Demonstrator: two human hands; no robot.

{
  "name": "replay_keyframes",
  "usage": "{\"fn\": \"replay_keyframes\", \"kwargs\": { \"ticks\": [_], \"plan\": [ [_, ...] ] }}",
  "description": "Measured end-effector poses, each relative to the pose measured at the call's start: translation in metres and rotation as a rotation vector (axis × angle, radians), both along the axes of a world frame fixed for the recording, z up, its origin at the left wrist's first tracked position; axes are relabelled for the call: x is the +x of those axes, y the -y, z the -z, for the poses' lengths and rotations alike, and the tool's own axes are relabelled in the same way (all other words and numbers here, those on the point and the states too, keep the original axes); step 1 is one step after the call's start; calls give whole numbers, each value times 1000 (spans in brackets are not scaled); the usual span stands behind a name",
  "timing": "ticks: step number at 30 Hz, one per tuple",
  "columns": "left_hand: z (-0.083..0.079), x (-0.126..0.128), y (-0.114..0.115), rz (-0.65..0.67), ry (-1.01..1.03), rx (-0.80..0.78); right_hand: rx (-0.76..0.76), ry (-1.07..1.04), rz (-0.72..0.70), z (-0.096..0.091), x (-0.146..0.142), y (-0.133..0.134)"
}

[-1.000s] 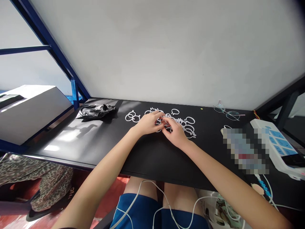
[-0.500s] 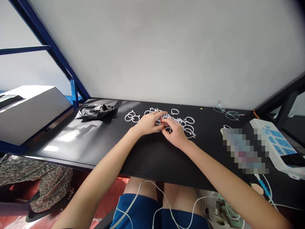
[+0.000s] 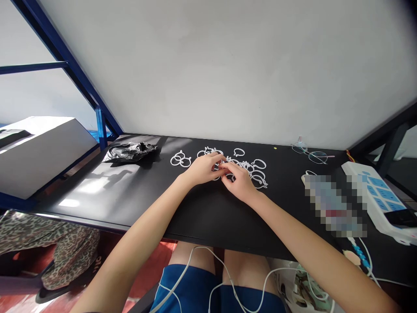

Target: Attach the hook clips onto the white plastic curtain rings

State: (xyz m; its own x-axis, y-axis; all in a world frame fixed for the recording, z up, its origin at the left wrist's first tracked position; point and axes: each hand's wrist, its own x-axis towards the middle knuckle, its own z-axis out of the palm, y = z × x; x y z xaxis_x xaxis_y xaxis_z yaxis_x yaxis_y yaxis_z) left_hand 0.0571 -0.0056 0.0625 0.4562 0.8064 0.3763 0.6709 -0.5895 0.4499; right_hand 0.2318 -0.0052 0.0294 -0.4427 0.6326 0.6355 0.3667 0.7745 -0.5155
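Head view shows white, round, plastic-looking rings (image 3: pixel 246 165) right of the crumpled black bag (image 3: pixel 130 152), close about both left hand (image 3: pixel 203 168) and right hand (image 3: pixel 240 180), curled fingertips meeting, any pinch impossible to tell.

We see smooth, plastic-looking white rings (image 3: pixel 243 164), a crinkled bag (image 3: pixel 125 153) of glossy black plastic, a satin-sheened dark tabletop (image 3: pixel 202 213), a matt wall (image 3: pixel 228 78) and blue cloth shorts (image 3: pixel 198 287)

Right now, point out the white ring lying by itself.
The thin white ring beyond the right hand, toward the pale grey wall: black tabletop shows around it, while the other rings overlap or crowd together.
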Motion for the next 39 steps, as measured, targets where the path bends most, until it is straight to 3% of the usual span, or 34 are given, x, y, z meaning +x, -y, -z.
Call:
{"fn": "replay_keyframes", "kwargs": {
  "ticks": [18, 39],
  "plan": [
    [0, 1, 0, -15, -12, -3, 16, 9, -9, -1, 0, 0],
    [1, 2, 1, -51, -143, -49, -138, 89, -40, 4, 2, -2]
  ]
}}
